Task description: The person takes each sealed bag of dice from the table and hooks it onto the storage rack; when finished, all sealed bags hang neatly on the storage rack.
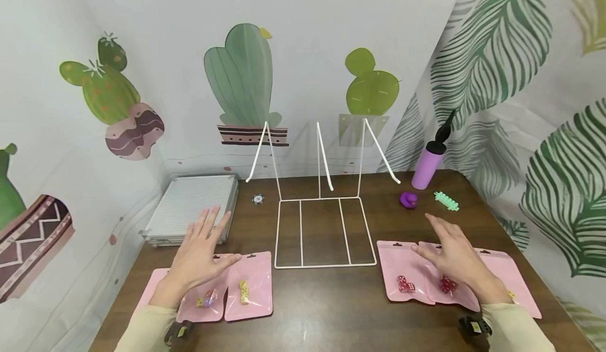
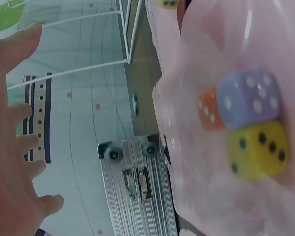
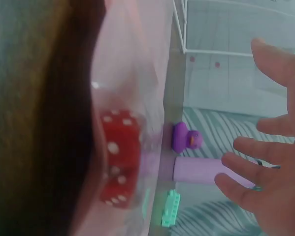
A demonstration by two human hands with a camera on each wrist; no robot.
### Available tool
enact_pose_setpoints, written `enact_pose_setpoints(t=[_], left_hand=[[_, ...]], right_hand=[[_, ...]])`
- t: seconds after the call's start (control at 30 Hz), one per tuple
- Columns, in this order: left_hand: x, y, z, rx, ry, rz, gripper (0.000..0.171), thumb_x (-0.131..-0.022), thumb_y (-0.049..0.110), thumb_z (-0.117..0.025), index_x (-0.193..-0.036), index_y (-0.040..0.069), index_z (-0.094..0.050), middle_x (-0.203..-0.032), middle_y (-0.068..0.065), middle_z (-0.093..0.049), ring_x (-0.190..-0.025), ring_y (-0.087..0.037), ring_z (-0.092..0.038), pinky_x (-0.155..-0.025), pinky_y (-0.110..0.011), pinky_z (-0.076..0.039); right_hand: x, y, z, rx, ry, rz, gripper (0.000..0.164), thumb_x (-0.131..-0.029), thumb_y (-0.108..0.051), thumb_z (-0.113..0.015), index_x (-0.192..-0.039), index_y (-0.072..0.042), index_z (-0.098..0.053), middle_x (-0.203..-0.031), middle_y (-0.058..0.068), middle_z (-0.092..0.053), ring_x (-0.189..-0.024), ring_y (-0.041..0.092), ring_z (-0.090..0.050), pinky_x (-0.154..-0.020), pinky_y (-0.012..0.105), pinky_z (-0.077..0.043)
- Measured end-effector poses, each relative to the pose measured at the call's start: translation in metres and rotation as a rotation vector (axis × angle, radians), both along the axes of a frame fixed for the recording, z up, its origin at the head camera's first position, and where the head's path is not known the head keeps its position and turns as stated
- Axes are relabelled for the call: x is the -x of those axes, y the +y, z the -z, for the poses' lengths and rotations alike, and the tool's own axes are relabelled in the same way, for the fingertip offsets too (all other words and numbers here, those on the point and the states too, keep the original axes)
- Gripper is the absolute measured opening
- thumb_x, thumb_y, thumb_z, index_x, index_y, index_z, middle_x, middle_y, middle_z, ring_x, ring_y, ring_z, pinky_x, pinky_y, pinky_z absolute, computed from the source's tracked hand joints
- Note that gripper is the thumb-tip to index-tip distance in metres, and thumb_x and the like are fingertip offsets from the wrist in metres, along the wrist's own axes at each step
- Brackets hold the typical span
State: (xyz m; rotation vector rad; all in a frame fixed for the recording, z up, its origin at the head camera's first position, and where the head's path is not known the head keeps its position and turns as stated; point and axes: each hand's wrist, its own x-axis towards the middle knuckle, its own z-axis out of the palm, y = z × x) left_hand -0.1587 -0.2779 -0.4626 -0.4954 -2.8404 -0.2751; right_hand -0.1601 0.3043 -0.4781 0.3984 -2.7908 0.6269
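My left hand (image 1: 201, 254), fingers spread and straight, hovers over pink pouches on the left; it holds nothing. Below it, one clear-front pouch (image 1: 188, 312) shows yellow, purple and orange dice (image 2: 249, 98). Beside that lies a pink pouch (image 1: 260, 273) with yellow dice (image 1: 244, 292). My right hand (image 1: 456, 257), likewise spread and holding nothing, is above the right-hand pouches. Red dice (image 1: 405, 284) show in the nearest pouch (image 1: 393, 260), and more red dice (image 1: 447, 284) in the middle one. A third pouch (image 1: 504, 265) is partly covered by the right hand and arm.
A white wire rack (image 1: 325, 265) with three upward-slanting prongs stands at mid-table. Behind the left hand sits a ribbed silver case (image 1: 194, 199), near a poker chip (image 1: 258, 199). Back right are a purple duck (image 1: 408, 200), a purple pump (image 1: 428, 168) and a mint-green strip (image 1: 446, 201).
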Motion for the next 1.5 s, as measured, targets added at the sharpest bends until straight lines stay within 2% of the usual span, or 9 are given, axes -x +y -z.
enact_pose_setpoints(t=[0.17, 0.4, 0.57, 0.67, 0.87, 0.97, 1.2, 1.5], left_hand=[[0.003, 0.009, 0.001, 0.011, 0.026, 0.04, 0.101, -0.078, 0.066, -0.066, -0.157, 0.022, -0.02, -0.164, -0.01, -0.015, -0.15, -0.034, -0.013, -0.112, -0.065, -0.023], [0.006, 0.014, 0.002, 0.011, 0.031, 0.064, 0.102, -0.078, 0.066, -0.066, -0.157, 0.02, -0.021, -0.163, -0.005, -0.017, -0.15, -0.031, -0.016, -0.113, -0.062, -0.024], [0.009, 0.018, 0.002, 0.01, 0.033, 0.085, 0.103, -0.078, 0.069, -0.064, -0.157, 0.022, -0.018, -0.163, -0.004, -0.019, -0.149, -0.031, -0.02, -0.114, -0.058, -0.027], [0.012, 0.022, 0.003, 0.001, 0.018, 0.093, 0.103, -0.078, 0.069, -0.063, -0.157, 0.023, -0.017, -0.163, -0.004, -0.019, -0.148, -0.032, -0.022, -0.113, -0.057, -0.029], [0.016, 0.03, 0.008, 0.01, -0.023, 0.1, 0.102, -0.078, 0.067, -0.065, -0.158, 0.024, -0.016, -0.164, -0.003, -0.017, -0.148, -0.033, -0.022, -0.107, -0.066, -0.033], [0.017, 0.033, 0.011, 0.022, -0.04, 0.111, 0.102, -0.079, 0.066, -0.065, -0.158, 0.025, -0.014, -0.163, -0.004, -0.017, -0.148, -0.033, -0.021, -0.107, -0.066, -0.032], [0.021, 0.041, 0.017, 0.048, -0.088, 0.124, 0.1, -0.08, 0.072, -0.058, -0.157, 0.024, -0.017, -0.163, -0.003, -0.017, -0.147, -0.033, -0.023, -0.108, -0.065, -0.031], [0.022, 0.05, 0.026, 0.065, -0.114, 0.16, 0.101, -0.078, 0.069, -0.063, -0.156, 0.02, -0.023, -0.159, -0.009, -0.028, -0.143, -0.037, -0.032, -0.11, -0.06, -0.033]], right_hand=[[-0.002, -0.009, 0.005, -0.013, -0.022, -0.023, 0.086, -0.082, -0.044, -0.075, -0.143, 0.006, -0.039, -0.134, 0.035, -0.045, -0.125, 0.055, -0.039, -0.1, 0.069, -0.031], [-0.003, -0.018, 0.011, -0.046, -0.069, -0.029, 0.089, -0.082, -0.049, -0.073, -0.144, 0.004, -0.039, -0.138, 0.034, -0.044, -0.125, 0.053, -0.041, -0.095, 0.072, -0.037], [-0.003, -0.023, 0.014, -0.037, -0.089, -0.045, 0.089, -0.082, -0.049, -0.074, -0.143, 0.006, -0.039, -0.137, 0.035, -0.044, -0.125, 0.054, -0.04, -0.097, 0.072, -0.035], [-0.003, -0.026, 0.016, -0.036, -0.092, -0.06, 0.09, -0.081, -0.049, -0.074, -0.143, 0.007, -0.039, -0.137, 0.036, -0.045, -0.126, 0.053, -0.04, -0.1, 0.07, -0.034], [-0.004, -0.032, 0.019, -0.04, -0.142, -0.062, 0.093, -0.08, -0.052, -0.074, -0.142, 0.008, -0.04, -0.137, 0.038, -0.043, -0.126, 0.059, -0.037, -0.102, 0.071, -0.03], [-0.005, -0.034, 0.02, -0.045, -0.17, -0.066, 0.094, -0.08, -0.053, -0.073, -0.142, 0.009, -0.039, -0.138, 0.038, -0.042, -0.127, 0.061, -0.036, -0.105, 0.071, -0.027], [-0.007, -0.04, 0.024, -0.072, -0.161, -0.069, 0.093, -0.079, -0.053, -0.074, -0.14, 0.009, -0.042, -0.135, 0.037, -0.046, -0.123, 0.061, -0.04, -0.1, 0.071, -0.034], [-0.011, -0.048, 0.022, -0.105, -0.137, -0.058, 0.089, -0.076, -0.05, -0.077, -0.133, 0.011, -0.048, -0.128, 0.037, -0.051, -0.12, 0.054, -0.047, -0.1, 0.065, -0.038]])
